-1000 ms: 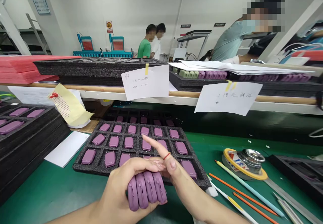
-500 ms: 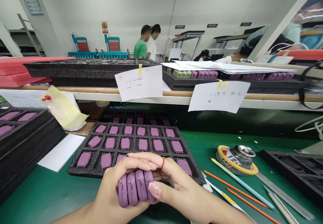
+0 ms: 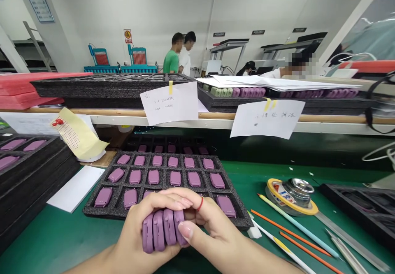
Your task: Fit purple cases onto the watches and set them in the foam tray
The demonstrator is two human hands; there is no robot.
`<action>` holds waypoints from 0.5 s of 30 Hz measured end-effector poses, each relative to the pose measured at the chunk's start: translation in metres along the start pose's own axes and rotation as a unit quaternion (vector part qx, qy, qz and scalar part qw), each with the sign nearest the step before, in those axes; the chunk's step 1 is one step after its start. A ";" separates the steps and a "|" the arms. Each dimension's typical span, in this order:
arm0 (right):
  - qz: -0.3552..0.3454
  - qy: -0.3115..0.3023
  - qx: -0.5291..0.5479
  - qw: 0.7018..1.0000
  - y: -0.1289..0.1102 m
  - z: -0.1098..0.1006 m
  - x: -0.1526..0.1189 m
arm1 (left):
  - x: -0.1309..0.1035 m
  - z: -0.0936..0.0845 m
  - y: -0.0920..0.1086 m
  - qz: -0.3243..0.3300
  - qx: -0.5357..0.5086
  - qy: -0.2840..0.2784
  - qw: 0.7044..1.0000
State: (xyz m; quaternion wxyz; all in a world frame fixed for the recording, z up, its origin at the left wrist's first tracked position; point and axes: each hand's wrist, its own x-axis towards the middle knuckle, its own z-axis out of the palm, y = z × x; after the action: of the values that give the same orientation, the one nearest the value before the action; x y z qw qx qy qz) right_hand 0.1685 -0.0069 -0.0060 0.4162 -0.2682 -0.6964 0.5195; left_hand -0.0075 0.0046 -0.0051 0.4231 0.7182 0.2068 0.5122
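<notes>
On the green bench (image 3: pixel 69 231), a foam tray (image 3: pixel 105 214) lies beyond both hands. The left hand (image 3: pixel 133 228) grasps four purple cases (image 3: pixel 158 231) in a row; the right hand (image 3: pixel 214 235) cups their end, thumb against the last one. Uneven squeezing could pop a case loose and drop it.

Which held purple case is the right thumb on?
The rightmost rounded purple case of four held: the thumb of the right hand partly covers it, not the other three.

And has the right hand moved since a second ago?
Yes: against the foam tray, the right hand has lowered, its index finger dropping from middle row to nearest row.
</notes>
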 end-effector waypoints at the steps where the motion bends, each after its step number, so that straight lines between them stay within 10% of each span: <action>1: -0.001 0.008 0.005 1.000 0.001 0.002 0.001 | 0.000 0.000 -0.001 0.002 0.004 -0.001 1.000; 15: -0.004 0.054 0.012 0.998 0.004 0.010 -0.001 | -0.003 0.000 -0.006 -0.005 -0.017 0.000 1.000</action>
State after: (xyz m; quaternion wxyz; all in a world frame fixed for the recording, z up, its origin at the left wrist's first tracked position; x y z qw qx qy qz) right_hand 0.1596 -0.0113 -0.0115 0.4585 -0.2878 -0.6678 0.5108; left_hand -0.0084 0.0054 -0.0119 0.4378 0.7098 0.2014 0.5137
